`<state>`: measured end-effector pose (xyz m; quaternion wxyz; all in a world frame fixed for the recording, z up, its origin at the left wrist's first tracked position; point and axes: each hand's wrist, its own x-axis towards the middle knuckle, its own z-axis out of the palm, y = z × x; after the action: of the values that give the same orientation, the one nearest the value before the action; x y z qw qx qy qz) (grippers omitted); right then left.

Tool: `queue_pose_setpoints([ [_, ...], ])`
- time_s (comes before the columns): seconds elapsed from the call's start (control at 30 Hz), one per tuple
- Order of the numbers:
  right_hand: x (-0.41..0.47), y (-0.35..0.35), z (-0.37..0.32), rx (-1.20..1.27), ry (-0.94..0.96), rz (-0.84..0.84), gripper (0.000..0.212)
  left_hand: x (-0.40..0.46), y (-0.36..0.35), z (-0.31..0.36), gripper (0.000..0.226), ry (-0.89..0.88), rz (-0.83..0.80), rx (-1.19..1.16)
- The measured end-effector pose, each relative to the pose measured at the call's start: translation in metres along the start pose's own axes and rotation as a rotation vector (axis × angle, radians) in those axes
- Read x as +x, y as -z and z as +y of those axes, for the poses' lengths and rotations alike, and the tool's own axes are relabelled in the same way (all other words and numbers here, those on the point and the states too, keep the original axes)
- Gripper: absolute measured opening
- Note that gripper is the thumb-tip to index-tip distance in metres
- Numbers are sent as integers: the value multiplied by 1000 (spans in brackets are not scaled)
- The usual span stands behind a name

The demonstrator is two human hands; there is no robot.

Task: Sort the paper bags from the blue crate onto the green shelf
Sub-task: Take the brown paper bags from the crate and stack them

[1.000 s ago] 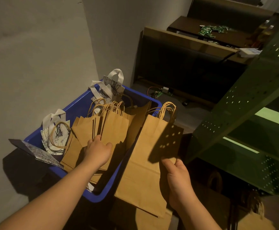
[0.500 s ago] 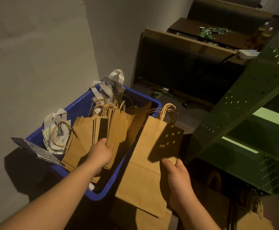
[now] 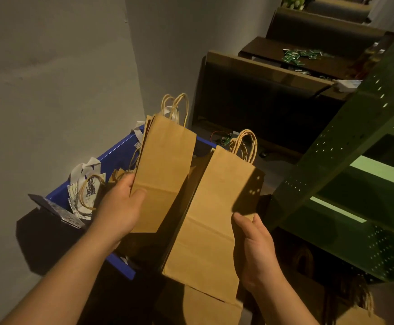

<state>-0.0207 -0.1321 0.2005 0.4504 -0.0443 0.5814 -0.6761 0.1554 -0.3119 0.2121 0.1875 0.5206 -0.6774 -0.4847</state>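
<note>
Holding a flat brown bag [image 3: 165,174] in our left hand [image 3: 118,207] above the blue crate [image 3: 121,151] and another bag [image 3: 217,221] in our right hand [image 3: 254,249] beside the green shelf [image 3: 346,146], we judged both light, thin, easily creased, best pinched along an edge.

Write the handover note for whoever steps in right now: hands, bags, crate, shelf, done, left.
Left hand: grips a brown paper bag lifted above the blue crate.
Right hand: grips a second brown bag by its right edge, between the crate and the green shelf.
Crate: white patterned bags and more brown ones remain inside.
Done: two bags in hand, none visibly placed on the lit shelf boards.
Left: shelve both bags, then sort the rest of the crate.
</note>
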Motion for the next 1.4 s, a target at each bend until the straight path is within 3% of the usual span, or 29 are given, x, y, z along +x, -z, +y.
queue_pose_setpoints([
  [0.1, -4, -5, -8, 21, 19, -25, 32, -19, 4, 13, 22, -27, 7, -79],
  [0.2, -9, -9, -14, 28, 46, -57, 73, -33, 1, 24, 22, -35, 9, -172],
  [0.27, -10, -10, -19, 49, 79, -85, 67, -42, -5, 30, 22, -22, -28, -216],
  [0.43, -12, -6, -24, -34, 111, -100, 29, -55, -28, 29, 31, 69, -158, -388],
  [0.57, -13, 3, -23, -63, 116, -98, 26, -63, -41, 31, 35, 97, -197, -482],
  [0.67, -12, 8, -21, -96, 113, -83, 27, -67, -51, 31, 17, 145, -173, -570],
  [0.7, -13, 8, -21, -99, 111, -81, 28, -69, -53, 32, 24, 161, -171, -587],
  [0.77, -13, 10, -19, -94, 93, -99, 29, -69, -57, 35, 72, 146, -214, -595],
  [0.8, -13, 12, -18, -99, 85, -108, 29, -69, -60, 32, 83, 147, -237, -602],
  [1.1, -12, 21, -16, -234, 109, -103, 31, -72, -73, 39, 106, 160, -280, -633],
  [1.2, -11, 23, -12, -263, 89, -119, 33, -68, -83, 28, 113, 110, -265, -521],
  [1.27, -10, 22, -9, -264, 93, -95, 33, -67, -88, 23, 98, 98, -242, -465],
  [1.33, -9, 23, -6, -282, 97, -69, 29, -68, -92, 20, 45, 96, -230, -459],
  [1.37, -8, 23, -4, -302, 93, -68, 28, -69, -93, 20, 32, 105, -240, -453],
  [1.4, -8, 24, -3, -321, 87, -69, 27, -71, -94, 22, 37, 99, -244, -451],
])
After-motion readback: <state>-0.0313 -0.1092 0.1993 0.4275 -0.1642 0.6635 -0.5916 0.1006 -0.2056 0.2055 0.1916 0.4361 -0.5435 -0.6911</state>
